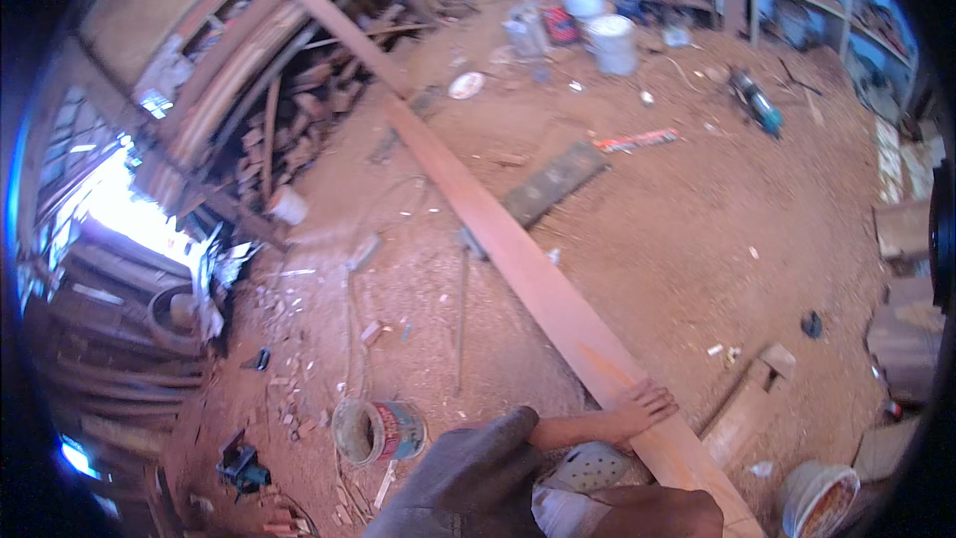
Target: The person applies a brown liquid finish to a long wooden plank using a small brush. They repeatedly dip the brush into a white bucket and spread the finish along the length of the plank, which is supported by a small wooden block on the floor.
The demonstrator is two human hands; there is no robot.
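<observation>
A long reddish wooden board runs diagonally from the lower right toward the far left. Across its near part lies my left hand, the fingers bent over the board's right edge. A grey sleeve covers that arm up to the forearm. My right hand is out of view. Beside the board, under my forearm, shows a grey clog with holes. A dark, flat plank lies crosswise, partly hidden by the board. Another reddish length continues the line at the far end; whether it is the same piece I cannot tell.
White buckets stand at the back, with a power tool on the dusty floor to their right. An open bucket is left of my arm; another stands lower right. Scrap wood is heaped far left. Shelves line the far right.
</observation>
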